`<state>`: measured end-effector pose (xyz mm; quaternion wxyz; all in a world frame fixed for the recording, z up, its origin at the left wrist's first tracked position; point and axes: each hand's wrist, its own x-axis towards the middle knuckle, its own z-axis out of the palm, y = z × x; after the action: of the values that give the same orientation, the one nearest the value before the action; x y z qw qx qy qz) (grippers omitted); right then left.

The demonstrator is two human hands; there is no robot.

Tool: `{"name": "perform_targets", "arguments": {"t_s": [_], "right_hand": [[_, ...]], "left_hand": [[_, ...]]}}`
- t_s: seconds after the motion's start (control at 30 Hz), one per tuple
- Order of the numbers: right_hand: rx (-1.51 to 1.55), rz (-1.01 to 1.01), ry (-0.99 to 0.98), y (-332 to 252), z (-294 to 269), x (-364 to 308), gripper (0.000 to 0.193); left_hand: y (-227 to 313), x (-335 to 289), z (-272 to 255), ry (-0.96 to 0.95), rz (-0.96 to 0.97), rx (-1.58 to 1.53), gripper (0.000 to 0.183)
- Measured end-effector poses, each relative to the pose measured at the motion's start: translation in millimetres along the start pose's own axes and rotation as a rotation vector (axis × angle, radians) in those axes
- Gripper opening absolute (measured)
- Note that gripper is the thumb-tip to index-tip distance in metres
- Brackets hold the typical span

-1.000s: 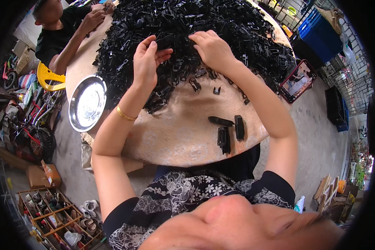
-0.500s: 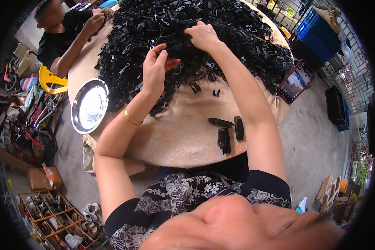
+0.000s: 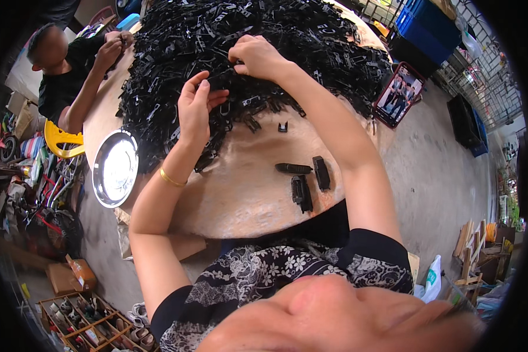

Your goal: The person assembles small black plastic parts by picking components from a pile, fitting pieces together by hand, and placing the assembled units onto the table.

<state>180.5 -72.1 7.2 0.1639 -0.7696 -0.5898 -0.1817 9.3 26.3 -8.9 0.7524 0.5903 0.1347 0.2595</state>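
Observation:
A large heap of small black plastic clip-like pieces (image 3: 176,41) covers much of the round table (image 3: 240,205). Over its near part is my left hand (image 3: 195,111), thumb and forefinger brought close together and the other fingers bent. My right hand (image 3: 261,58) is just beyond and to the right, its fingers curled in a pinch. Whatever either hand holds is lost against the black heap. One loose black piece (image 3: 283,127) lies nearer me on bare tabletop. Closer still are several dark bundles of stacked pieces, one a thick block (image 3: 301,192).
A shiny metal basin (image 3: 116,170) sits at the table's left edge. At the right edge a phone (image 3: 399,95) stands tilted, its screen lit. Another person (image 3: 64,76) works at the far left, near a yellow chair (image 3: 63,141). Blue crates (image 3: 425,32) are stacked at far right.
The whole view has shifted, so the table and heap sit further left. My right hand has come slightly closer to my left, its fingers more curled. The phone's picture has changed.

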Motion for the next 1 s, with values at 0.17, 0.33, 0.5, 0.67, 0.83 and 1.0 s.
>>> {"name": "perform_targets", "arguments": {"t_s": [0.17, 0.33, 0.5, 0.67, 0.83, 1.0], "right_hand": [[0.405, 0.218, 0.186, -9, -22, -24, 0.033], [0.713, 0.258, 0.173, -13, -29, -54, 0.043], [1.406, 0.486, 0.124, -19, -35, -73, 0.030], [1.539, 0.580, 0.087, -28, -33, -81, 0.028], [1.485, 0.688, 0.168, -49, -32, -80, 0.021], [1.402, 0.692, 0.057, -56, -39, -80, 0.021]], "left_hand": [[3, -3, -1, -0.027, -0.008, -0.029, 0.025], [7, -15, 8, -0.166, -0.092, -0.016, 0.031], [9, -22, 12, -0.224, -0.193, -0.045, 0.035], [6, -26, 15, -0.230, -0.211, -0.087, 0.034], [5, -31, 19, -0.224, -0.184, -0.065, 0.034], [4, -33, 20, -0.227, -0.130, 0.017, 0.034]]}}
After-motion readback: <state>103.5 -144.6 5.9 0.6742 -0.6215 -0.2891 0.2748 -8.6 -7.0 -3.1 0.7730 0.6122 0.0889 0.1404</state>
